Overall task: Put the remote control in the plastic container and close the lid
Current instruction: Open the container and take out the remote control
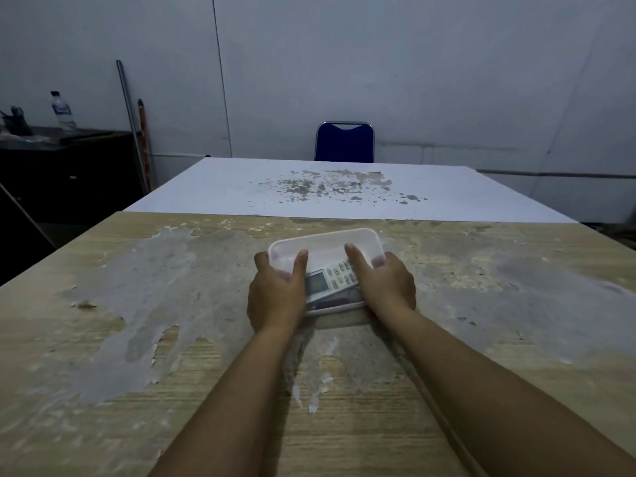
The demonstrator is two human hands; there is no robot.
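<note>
A translucent white plastic container (327, 244) lies on the worn wooden table (137, 339), near the middle. Through its clear lid shows a white remote control (330, 278) with a small screen and several buttons, lying slantwise inside. My left hand (275, 290) grips the container's left end, thumb on top of the lid. My right hand (383, 282) grips the right end the same way, thumb on the lid over the remote's buttons. The near rim of the container shows between my wrists.
A white table (344, 187) butts against the far edge of the wooden one, with a blue chair (344, 142) behind it. At the left stands a dark cabinet (69, 166) with a water bottle (63, 110); poles lean on the wall.
</note>
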